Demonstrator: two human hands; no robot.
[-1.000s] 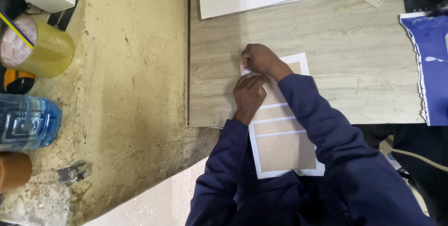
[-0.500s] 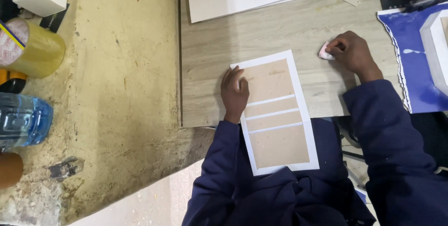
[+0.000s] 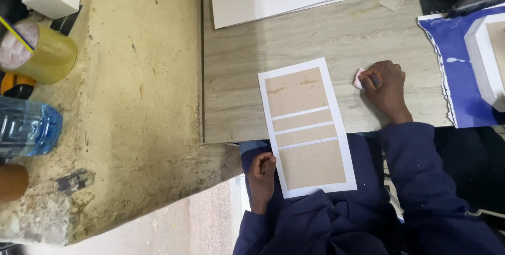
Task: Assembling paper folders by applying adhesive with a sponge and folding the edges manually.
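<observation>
Card sheet (image 3: 306,127) is laid lengthwise, far to near, overhanging the counter (image 3: 336,34). The left hand (image 3: 261,170), loosely curled and empty, is held beside its near-left edge. The right hand (image 3: 385,84), well right of it, is closed on a small pink piece (image 3: 359,78).

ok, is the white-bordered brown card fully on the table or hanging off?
Hanging off. The card lies flat, its near end past the table edge over the lap, left hand beside that end.

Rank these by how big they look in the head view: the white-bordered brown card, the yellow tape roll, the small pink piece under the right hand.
1. White-bordered brown card, clearly the largest.
2. Yellow tape roll.
3. Small pink piece, partly hidden by the right hand, smallest by far.
</observation>
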